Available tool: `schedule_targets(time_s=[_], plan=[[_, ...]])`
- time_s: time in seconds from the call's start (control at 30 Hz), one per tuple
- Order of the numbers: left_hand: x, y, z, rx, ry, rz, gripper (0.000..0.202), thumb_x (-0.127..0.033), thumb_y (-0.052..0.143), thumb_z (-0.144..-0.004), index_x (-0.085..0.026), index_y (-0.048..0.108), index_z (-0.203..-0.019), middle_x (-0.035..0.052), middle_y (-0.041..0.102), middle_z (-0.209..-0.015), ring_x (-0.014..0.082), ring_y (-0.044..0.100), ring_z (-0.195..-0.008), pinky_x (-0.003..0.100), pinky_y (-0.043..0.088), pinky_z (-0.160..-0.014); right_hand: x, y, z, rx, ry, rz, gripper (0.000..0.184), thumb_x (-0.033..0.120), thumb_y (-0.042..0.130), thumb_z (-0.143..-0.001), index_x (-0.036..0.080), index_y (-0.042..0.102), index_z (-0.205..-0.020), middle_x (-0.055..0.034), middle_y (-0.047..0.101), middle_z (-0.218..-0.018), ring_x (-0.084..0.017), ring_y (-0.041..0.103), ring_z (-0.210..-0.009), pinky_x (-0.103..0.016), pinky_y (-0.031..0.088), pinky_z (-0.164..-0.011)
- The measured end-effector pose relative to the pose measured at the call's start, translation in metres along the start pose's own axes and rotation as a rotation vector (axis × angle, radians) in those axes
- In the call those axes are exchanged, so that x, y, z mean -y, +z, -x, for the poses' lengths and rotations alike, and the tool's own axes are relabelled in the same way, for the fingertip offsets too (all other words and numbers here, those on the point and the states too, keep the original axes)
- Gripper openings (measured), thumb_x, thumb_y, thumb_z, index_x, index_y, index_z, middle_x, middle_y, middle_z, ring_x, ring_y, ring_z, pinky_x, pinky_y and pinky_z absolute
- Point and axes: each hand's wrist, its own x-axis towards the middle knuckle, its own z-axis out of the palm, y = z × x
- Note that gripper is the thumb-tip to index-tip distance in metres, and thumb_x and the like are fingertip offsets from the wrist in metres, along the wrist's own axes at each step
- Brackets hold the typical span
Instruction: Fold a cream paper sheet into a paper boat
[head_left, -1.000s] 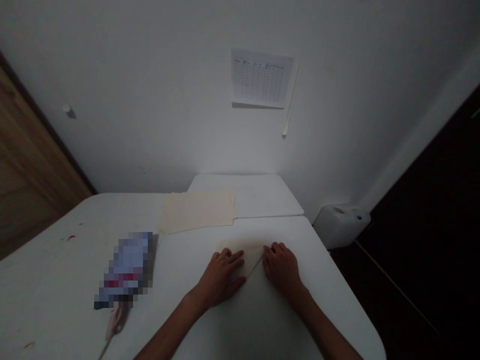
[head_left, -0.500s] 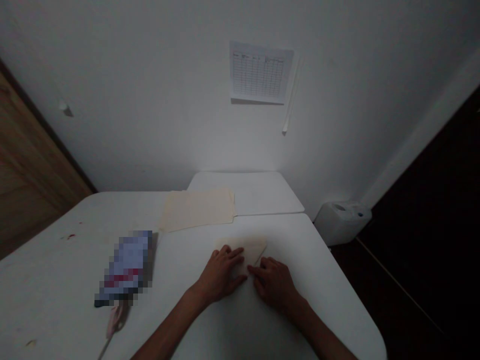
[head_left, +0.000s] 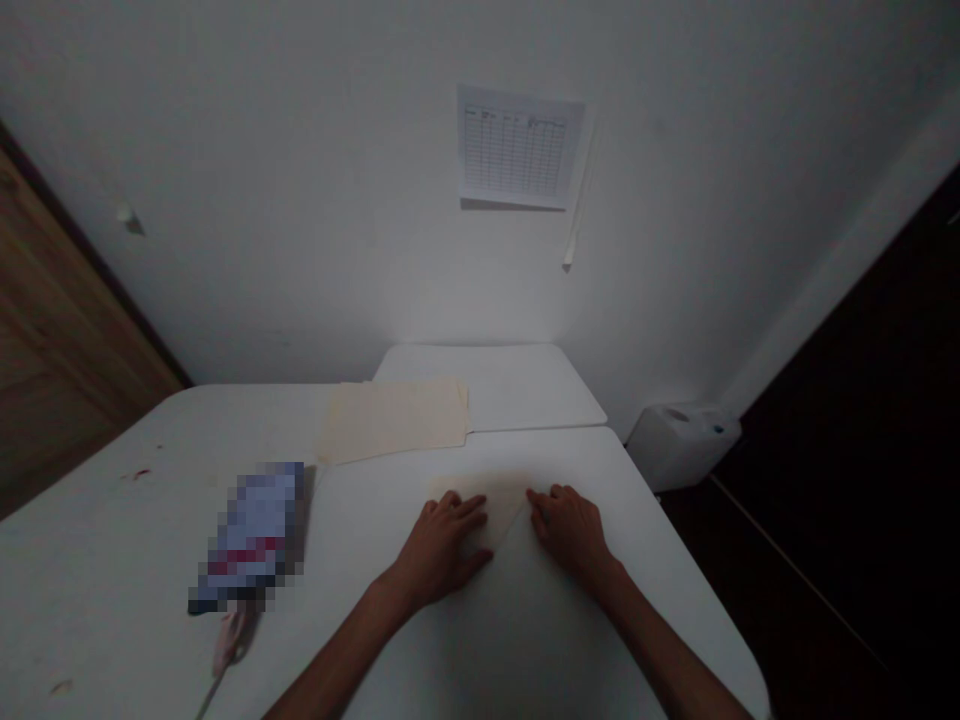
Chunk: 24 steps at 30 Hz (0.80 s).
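Head view looks like an edge-smoothing step: paper (head_left: 506,508) at lower centre on the worktop (head_left: 637,610), left hand (head_left: 450,548) splayed over it, right hand (head_left: 570,525) fingering its corner (can't tell if that grip's pinching), next move wants light steady pressure, chart (head_left: 517,150) up top unreadable.
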Motion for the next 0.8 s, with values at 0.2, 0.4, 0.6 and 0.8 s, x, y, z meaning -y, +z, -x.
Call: schedule_targets(time_s=[0.2, 0.4, 0.6, 0.8], plan=[[0.0, 0.0, 0.002, -0.017, 0.003, -0.01, 0.037, -0.042, 0.06, -0.082, -0.028, 0.059, -0.117, 0.0016, 0.049, -0.141, 0.0307, 0.045, -0.114, 0.045, 0.038, -0.09, 0.011, -0.002, -0.003, -0.056, -0.106, 0.02, 0.028, 0.025, 0.041, -0.094, 0.021, 0.062, -0.111, -0.0074, 0.061, -0.096, -0.019, 0.056, -0.087, -0.028, 0.041, -0.075], [0.001, 0.004, 0.002, -0.035, 0.015, -0.009, 0.037, -0.04, 0.061, -0.081, -0.028, 0.059, -0.115, 0.0024, 0.049, -0.141, 0.0312, 0.045, -0.112, 0.046, 0.039, -0.089, 0.023, -0.008, 0.006, -0.228, -0.096, -0.103, 0.037, 0.023, 0.042, -0.093, 0.019, 0.053, -0.129, -0.0102, 0.059, -0.102, -0.021, 0.054, -0.092, -0.03, 0.042, -0.082], [0.001, 0.005, 0.002, -0.06, 0.024, 0.001, 0.035, -0.04, 0.06, -0.082, -0.028, 0.059, -0.116, 0.0019, 0.05, -0.14, 0.0306, 0.046, -0.112, 0.046, 0.038, -0.09, 0.036, -0.007, 0.015, -0.008, -0.291, -0.112, 0.034, 0.025, 0.048, -0.089, 0.029, 0.058, -0.121, -0.0064, 0.057, -0.099, -0.02, 0.052, -0.09, -0.029, 0.041, -0.077], [0.001, 0.003, 0.003, -0.039, 0.016, 0.009, 0.038, -0.041, 0.061, -0.081, -0.028, 0.06, -0.116, 0.0031, 0.048, -0.141, 0.0302, 0.046, -0.111, 0.045, 0.038, -0.089, 0.017, 0.004, 0.013, -0.032, -0.096, -0.046, 0.035, 0.029, 0.043, -0.094, 0.03, 0.054, -0.128, -0.0083, 0.056, -0.099, -0.021, 0.052, -0.091, -0.031, 0.04, -0.076]])
